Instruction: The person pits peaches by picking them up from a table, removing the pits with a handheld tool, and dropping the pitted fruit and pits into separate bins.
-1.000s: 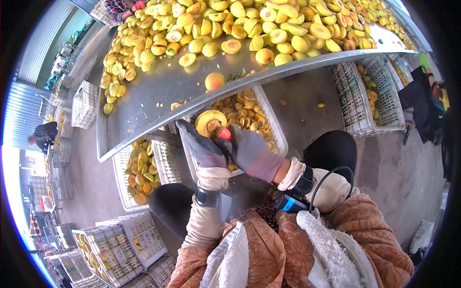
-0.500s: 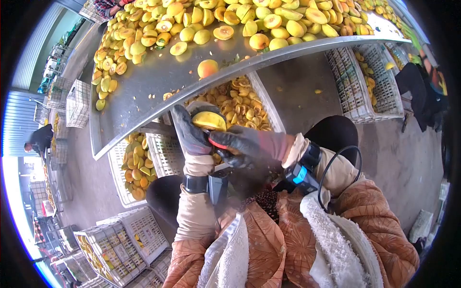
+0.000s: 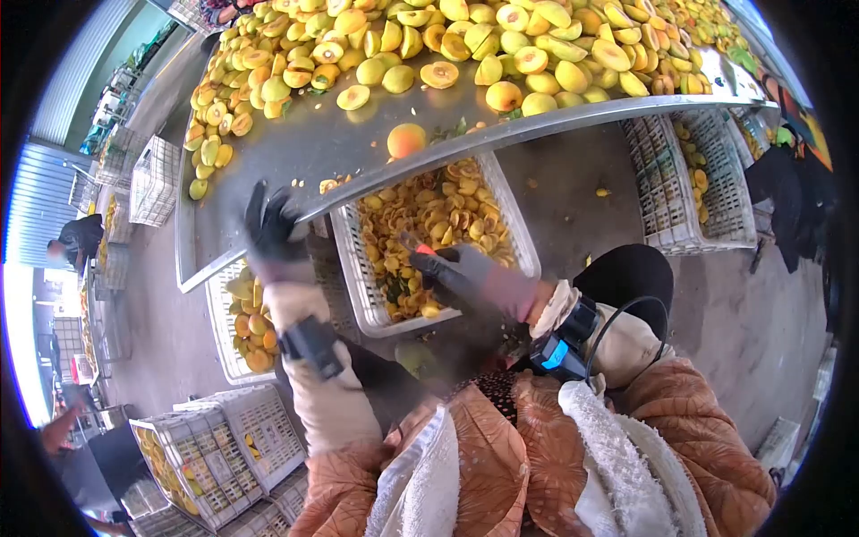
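My left hand (image 3: 275, 224), in a dark glove, is raised over the near edge of the metal table (image 3: 268, 170). Its fingers are spread and hold nothing. My gloved right hand (image 3: 470, 276) is closed around a small red tool (image 3: 417, 244), most of it hidden by the fingers. Below this hand stands a white crate (image 3: 362, 300) of cut yellow fruit pieces (image 3: 403, 210). A whole peach-like fruit (image 3: 407, 140) rests near the table's edge, with many halved peaches (image 3: 438, 74) heaped behind it. Over my lap is a blurred greenish-yellow shape (image 3: 418, 360).
Another white crate (image 3: 219, 327) with peach halves sits below my left forearm. White crates (image 3: 693, 183) stand under the table on the right, and stacked crates (image 3: 224, 443) at lower left. Other people (image 3: 80, 234) are at the left and right edges.
The left hand has let go of the yellow peach half and moved left and up, opening. The right hand, still around the red tool, has parted from it. The view has shifted slightly.
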### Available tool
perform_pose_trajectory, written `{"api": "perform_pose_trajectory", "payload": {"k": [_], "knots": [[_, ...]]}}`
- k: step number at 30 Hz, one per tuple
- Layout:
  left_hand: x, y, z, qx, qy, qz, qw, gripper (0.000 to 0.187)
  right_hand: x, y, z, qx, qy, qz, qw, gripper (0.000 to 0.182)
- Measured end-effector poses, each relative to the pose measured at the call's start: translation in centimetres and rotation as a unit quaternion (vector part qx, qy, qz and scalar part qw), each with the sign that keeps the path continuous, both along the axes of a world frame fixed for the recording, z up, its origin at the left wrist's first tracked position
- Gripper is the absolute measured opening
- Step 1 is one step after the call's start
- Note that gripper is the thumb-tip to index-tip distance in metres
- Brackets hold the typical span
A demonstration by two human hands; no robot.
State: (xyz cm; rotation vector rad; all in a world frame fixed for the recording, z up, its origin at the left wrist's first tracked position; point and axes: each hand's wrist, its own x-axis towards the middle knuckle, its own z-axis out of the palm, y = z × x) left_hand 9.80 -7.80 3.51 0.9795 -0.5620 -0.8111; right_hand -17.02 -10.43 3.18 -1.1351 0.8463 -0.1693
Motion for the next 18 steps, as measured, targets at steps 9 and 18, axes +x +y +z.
{"api": "perform_pose_trajectory", "payload": {"k": [9,18], "knots": [[-8.2,-16.6,-0.3,0.383,-0.755,-0.088,0.525,0.043,-0.1,-1.4,-0.9,-0.069,0.045,0.004,0.997,0.045],[-8.4,-4.6,2.8,0.045,0.107,-0.264,0.958,0.045,-0.2,-0.2,-1.7,-0.188,-0.081,-0.152,0.967,0.030]]}}
